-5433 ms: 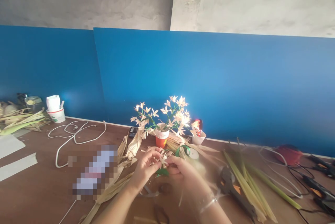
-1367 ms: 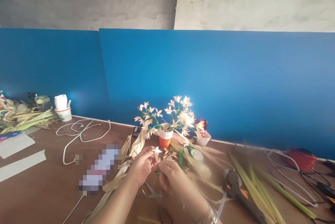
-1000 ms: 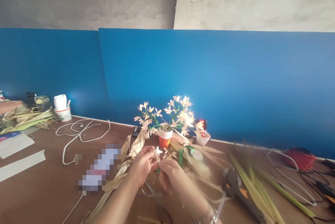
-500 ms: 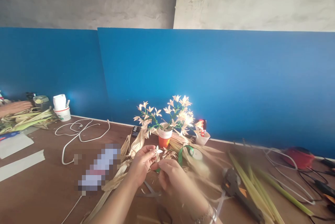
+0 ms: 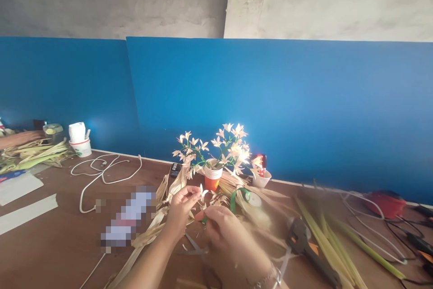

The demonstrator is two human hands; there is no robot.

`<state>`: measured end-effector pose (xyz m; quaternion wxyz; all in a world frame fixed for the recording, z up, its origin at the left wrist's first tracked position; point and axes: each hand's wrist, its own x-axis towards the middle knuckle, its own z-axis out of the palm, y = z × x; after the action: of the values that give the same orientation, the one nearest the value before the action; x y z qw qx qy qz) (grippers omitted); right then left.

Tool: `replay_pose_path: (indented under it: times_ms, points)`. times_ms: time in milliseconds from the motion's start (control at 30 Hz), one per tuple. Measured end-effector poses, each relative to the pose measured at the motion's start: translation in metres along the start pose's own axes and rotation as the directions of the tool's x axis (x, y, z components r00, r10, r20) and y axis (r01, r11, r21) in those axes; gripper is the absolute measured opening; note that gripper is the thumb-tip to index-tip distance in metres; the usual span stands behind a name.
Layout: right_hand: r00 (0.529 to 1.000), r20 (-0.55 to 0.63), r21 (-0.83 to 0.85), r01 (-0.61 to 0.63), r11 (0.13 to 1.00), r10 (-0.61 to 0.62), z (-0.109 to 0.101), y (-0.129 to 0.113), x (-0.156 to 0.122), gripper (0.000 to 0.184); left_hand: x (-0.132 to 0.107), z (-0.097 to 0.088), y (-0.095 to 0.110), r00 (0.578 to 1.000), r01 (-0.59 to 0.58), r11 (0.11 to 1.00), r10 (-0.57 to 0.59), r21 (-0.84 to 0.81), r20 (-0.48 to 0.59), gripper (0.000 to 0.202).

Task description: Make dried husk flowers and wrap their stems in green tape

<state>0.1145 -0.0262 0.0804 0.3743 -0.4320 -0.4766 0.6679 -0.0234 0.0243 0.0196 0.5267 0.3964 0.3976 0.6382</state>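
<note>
My left hand (image 5: pixel 184 203) is closed in a pinch on a small pale flower (image 5: pixel 202 191) with pointed petals, which look like corn husk. Just to its right, my right hand (image 5: pixel 221 223) has thumb and fingers pressed together; a bit of green shows by its fingertips, but what it holds is hidden. Behind both hands stands a stack of paper cups (image 5: pixel 212 181), with green-stemmed pale flowers (image 5: pixel 237 147) rising from it. Scissors (image 5: pixel 194 246) lie beneath my hands. Loose dried husks (image 5: pixel 177 185) spread around the cups.
At right lie a black glue gun (image 5: pixel 307 244), long green leaves (image 5: pixel 333 244) and a red object (image 5: pixel 387 203) among cables. A green ribbon (image 5: pixel 234 201) rests beside a white roll (image 5: pixel 255 199). A white cable (image 5: pixel 101 172) loops at left, near another person's hand (image 5: pixel 27 137) over husks.
My left hand's fingers have shifted slightly, and the small flower has turned, now showing narrower petals. My right hand has barely moved. The other person's hand at far left has shifted a little.
</note>
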Motion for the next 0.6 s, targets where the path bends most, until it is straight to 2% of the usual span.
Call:
replay_pose_path:
  times_ms: [167, 300, 467, 600]
  points:
    - [1.0, 0.0, 0.076, 0.005, 0.997, -0.005, 0.0, 0.006, 0.005, 0.032, 0.0, 0.004, 0.002, 0.997, -0.04, 0.999, 0.04, 0.008, -0.069, 0.022]
    - [0.996, 0.056, 0.089, -0.08, 0.993, 0.075, 0.001, 0.011, 0.011, 0.034, 0.001, 0.004, 0.004, 0.985, -0.091, 0.995, 0.083, -0.043, -0.154, 0.023]
    - [0.999, -0.047, 0.281, 0.019, 0.96, -0.006, 0.004, 0.011, 0.01, 0.035, -0.002, 0.004, 0.002, 0.995, -0.09, 0.996, 0.09, -0.005, -0.051, 0.018]
    - [0.995, -0.094, 0.206, 0.034, 0.978, -0.015, 0.0, 0.018, 0.019, 0.025, -0.009, 0.009, 0.004, 0.998, -0.049, 0.998, 0.047, 0.036, 0.047, 0.018]
